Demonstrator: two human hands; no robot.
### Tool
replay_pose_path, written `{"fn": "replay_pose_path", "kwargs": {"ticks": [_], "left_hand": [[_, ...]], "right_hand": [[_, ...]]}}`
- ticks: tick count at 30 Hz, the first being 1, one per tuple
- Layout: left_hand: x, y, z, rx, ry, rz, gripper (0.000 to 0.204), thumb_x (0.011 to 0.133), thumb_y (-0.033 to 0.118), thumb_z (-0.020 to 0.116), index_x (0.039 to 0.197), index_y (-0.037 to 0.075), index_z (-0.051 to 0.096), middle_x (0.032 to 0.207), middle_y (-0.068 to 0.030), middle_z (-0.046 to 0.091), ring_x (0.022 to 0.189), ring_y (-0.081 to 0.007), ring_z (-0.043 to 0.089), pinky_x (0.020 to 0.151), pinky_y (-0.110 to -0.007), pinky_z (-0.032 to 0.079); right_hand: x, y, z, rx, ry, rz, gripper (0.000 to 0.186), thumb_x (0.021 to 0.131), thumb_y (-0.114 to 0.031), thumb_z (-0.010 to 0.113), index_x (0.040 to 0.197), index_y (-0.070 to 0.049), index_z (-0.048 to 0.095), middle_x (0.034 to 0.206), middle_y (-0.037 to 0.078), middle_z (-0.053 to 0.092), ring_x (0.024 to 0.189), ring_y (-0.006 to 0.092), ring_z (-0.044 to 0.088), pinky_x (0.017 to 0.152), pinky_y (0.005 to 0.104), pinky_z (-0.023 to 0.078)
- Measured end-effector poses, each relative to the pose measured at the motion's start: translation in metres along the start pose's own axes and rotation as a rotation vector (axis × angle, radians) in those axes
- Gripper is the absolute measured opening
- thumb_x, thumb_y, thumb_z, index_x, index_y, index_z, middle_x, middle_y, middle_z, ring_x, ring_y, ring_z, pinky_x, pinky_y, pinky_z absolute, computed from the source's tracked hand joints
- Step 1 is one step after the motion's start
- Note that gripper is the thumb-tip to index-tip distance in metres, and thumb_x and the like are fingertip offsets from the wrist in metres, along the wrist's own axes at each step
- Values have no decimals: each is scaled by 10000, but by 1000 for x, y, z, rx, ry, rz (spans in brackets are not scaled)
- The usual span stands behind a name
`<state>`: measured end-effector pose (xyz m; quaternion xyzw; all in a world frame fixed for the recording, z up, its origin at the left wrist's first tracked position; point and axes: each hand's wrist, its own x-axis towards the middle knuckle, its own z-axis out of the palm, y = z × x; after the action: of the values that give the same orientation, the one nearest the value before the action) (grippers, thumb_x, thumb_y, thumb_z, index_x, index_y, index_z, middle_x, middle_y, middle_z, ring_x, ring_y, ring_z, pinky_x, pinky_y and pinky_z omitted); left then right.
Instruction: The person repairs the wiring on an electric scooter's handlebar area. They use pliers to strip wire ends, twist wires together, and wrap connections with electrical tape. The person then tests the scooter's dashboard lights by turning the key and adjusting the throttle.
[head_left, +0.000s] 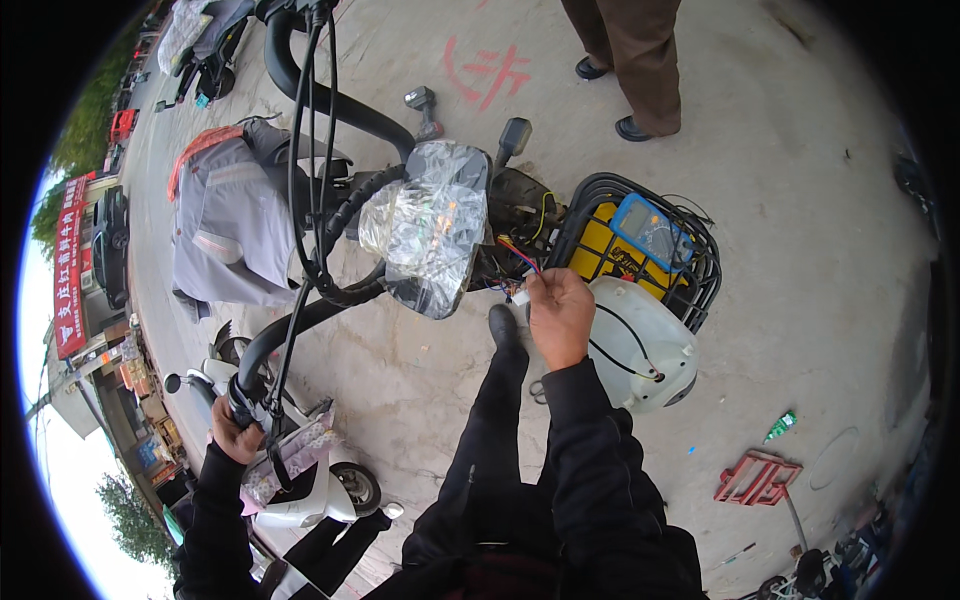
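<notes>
My left hand (235, 438) is wrapped around the end of the black handlebar (315, 318), by the lever and switch housing. With its fingers pinched, my right hand (560, 315) holds a bundle of coloured wires (520, 254), red and blue among them, in front of the bike. A white plug connector (520, 297) shows beside those fingertips. Between the bars sits a display panel (438, 230) covered in crinkled clear film. Right of my right hand, a white rounded plastic shell (650, 350) with a thin black cable leans against the black front basket (708, 290).
A blue-framed meter (650, 232) lies in the basket over something yellow. A power drill (425, 112) is on the ground behind the bars. Another person's trousered legs (640, 65) stand at the far side. A white scooter (320, 500) and a red metal frame (757, 477) are nearer.
</notes>
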<state>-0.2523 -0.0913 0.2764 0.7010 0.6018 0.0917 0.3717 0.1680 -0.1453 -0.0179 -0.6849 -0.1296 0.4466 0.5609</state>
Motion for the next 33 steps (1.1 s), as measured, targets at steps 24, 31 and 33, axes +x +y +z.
{"fn": "replay_pose_path", "kwargs": {"ticks": [24, 31, 33], "left_hand": [[-24, -38, -38, -38, -147, -11, 636, 927, 247, 766, 1402, 8, 415, 1168, -72, 651, 1038, -178, 649, 929, -333, 521], [-14, -12, -25, 18, -75, -131, 586, 881, 378, 846, 1204, 10, 526, 949, 3, 639, 801, -88, 596, 724, -259, 506], [-13, -11, -24, -16, -100, -128, 494, 911, 306, 819, 1198, 32, 524, 966, -10, 636, 820, -101, 606, 726, -259, 508]], "right_hand": [[-42, -39, 6, -287, -50, -374, 122, 860, -63, 781, 968, -61, 724, 883, 125, 690, 721, 284, 689, 653, 372, 537], [-50, -19, 58, 560, -222, 542, 313, 1014, -278, 730, 1027, 35, 729, 843, 68, 696, 578, 106, 580, 510, 264, 438], [-46, -13, 69, 743, -163, 597, 275, 1010, -255, 737, 1042, 18, 732, 818, 67, 682, 566, 108, 552, 502, 258, 417]]}}
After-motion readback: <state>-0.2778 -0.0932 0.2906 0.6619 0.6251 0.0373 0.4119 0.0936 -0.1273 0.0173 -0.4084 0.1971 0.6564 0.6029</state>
